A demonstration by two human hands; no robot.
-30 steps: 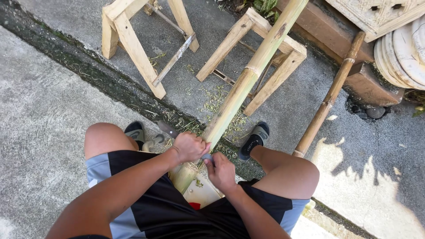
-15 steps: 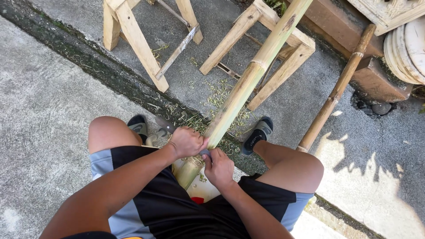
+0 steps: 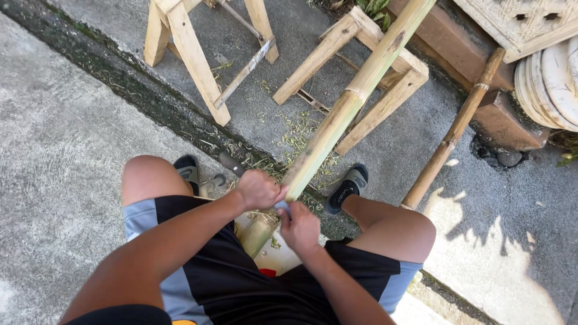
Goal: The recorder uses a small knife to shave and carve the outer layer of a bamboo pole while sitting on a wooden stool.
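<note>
Head view: left hand (image 3: 257,189) clenched on green bamboo pole (image 3: 355,99) at frame centre; right hand (image 3: 300,227) grip closed on a small blade, barely visible. Best kept shallow, strokes along the grain.

Hands shift slightly on the bamboo

The left hand (image 3: 257,189) and right hand (image 3: 300,227) sit a touch lower along the bamboo pole (image 3: 349,105) than a second ago; the head view tilts, pushing the wooden sawhorses (image 3: 192,48) upward.
</note>
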